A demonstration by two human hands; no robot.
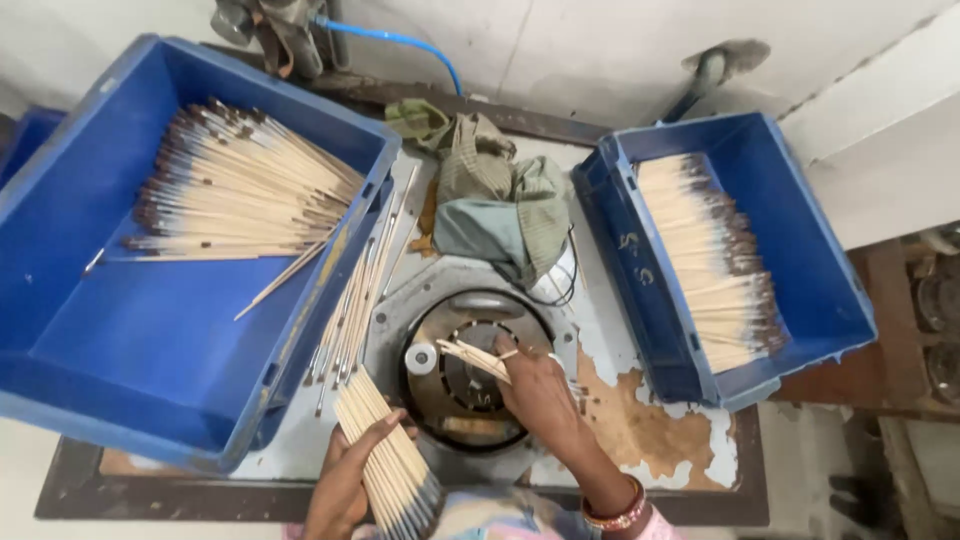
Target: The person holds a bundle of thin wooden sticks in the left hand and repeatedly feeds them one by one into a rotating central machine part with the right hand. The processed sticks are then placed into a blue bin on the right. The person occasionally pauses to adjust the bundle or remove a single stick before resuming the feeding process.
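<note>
The left hand (345,480) grips a bundle of sticks (385,455) at the table's (640,430) near edge, while the right hand (540,395) pinches a few sticks (478,357) over the round machine (470,375), best fed level, tips together, fingers clear.

left of the round machine (470,370), loose sticks (350,310) and a blue crate (150,350) crowd; behind, cloth (495,195); right, bare tabletop (650,430) lies open.
</note>
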